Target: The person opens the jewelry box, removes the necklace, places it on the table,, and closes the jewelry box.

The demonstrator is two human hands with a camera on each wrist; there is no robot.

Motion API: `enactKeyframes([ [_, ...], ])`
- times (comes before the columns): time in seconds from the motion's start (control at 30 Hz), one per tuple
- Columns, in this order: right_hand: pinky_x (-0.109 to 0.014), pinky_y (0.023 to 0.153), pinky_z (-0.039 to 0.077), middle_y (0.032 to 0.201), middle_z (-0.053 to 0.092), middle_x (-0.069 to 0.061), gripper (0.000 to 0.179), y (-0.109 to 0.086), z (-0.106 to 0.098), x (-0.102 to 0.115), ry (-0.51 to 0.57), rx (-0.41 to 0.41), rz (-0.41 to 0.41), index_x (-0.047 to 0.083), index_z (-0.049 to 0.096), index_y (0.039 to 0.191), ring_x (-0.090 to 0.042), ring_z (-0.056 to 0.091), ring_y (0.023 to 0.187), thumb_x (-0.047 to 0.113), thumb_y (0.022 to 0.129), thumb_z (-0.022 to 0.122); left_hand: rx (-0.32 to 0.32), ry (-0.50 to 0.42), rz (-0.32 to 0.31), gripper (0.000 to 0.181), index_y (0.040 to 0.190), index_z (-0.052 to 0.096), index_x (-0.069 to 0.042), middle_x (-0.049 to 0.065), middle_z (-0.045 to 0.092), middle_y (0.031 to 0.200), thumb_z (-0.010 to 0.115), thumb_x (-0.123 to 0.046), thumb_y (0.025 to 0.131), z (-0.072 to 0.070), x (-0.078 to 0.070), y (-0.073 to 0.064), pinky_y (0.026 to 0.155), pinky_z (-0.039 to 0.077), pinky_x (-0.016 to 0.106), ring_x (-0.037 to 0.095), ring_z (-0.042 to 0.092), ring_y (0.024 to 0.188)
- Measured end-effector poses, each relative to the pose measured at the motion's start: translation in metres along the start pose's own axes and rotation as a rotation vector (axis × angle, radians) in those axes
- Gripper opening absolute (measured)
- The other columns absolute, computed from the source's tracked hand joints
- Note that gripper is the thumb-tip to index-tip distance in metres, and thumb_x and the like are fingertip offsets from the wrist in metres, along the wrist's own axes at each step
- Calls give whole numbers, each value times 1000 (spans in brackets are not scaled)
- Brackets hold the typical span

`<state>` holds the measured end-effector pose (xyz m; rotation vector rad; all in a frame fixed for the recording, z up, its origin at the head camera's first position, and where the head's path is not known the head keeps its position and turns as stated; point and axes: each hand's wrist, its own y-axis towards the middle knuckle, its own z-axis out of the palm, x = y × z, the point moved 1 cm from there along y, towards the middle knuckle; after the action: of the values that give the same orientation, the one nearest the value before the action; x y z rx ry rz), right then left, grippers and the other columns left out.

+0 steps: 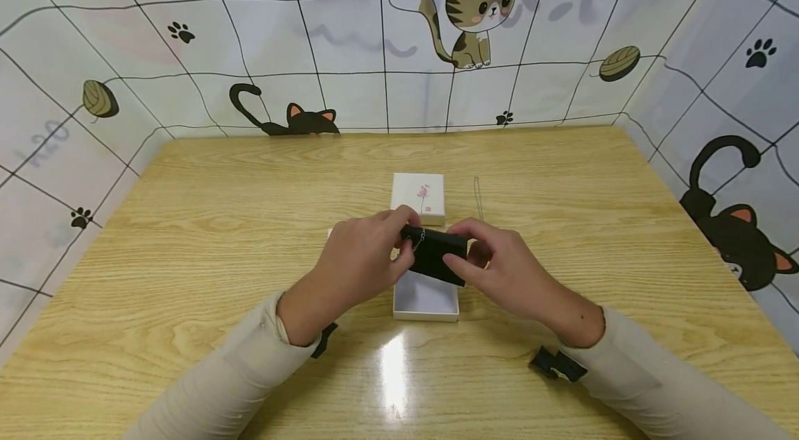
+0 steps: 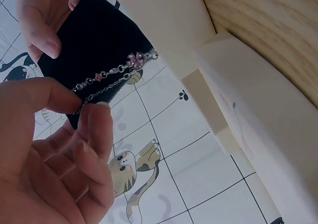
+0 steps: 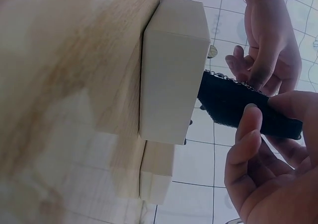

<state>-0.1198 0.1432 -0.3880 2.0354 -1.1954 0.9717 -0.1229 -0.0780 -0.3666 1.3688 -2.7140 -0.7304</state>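
Note:
Both hands hold a black velvet pad (image 1: 437,254) just above an open white box base (image 1: 426,301) at the table's middle. A thin silver bracelet (image 2: 114,75) with pink stones is strung across the pad. My left hand (image 1: 404,246) pinches the pad's left edge where the chain wraps round it, thumb and forefinger (image 2: 97,117) on the chain. My right hand (image 1: 463,264) grips the pad's right edge between thumb and fingers (image 3: 248,129). In the right wrist view the pad (image 3: 238,105) juts out past the box's wall (image 3: 174,70).
The box's white lid (image 1: 419,197), printed with a pink flower, lies just behind the base. A thin chain (image 1: 477,198) lies on the wooden table (image 1: 218,232) to the lid's right. Cat-print panels (image 1: 387,37) wall the table on three sides.

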Motion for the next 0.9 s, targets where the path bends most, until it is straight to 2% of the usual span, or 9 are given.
enactKeyframes([
  [0.43, -25, 52, 45, 80, 64, -2, 21, -1, 0, -1, -2, 3, -23, 17, 64, 110, -12, 53, 58, 14, 91, 73, -33, 22, 30, 15, 100, 65, -12, -5, 68, 71, 68, -14, 86, 0, -2, 1, 42, 30, 17, 1, 50, 52],
  [0.63, -25, 54, 48, 90, 69, -5, 24, -1, 0, -1, 20, 17, -29, 15, 65, 114, -13, 55, 60, 14, 91, 73, -48, 18, 54, 19, 103, 62, -12, -5, 69, 74, 70, -16, 86, 0, -2, 0, 42, 29, 16, 2, 50, 51],
  [0.9, -25, 51, 45, 86, 69, -1, 25, -1, 0, 0, -20, 10, -40, 17, 67, 115, -13, 54, 59, 16, 91, 74, -97, 34, 48, 21, 99, 55, -13, -6, 64, 72, 70, -16, 85, 2, -2, 0, 42, 25, 18, 3, 36, 45],
])
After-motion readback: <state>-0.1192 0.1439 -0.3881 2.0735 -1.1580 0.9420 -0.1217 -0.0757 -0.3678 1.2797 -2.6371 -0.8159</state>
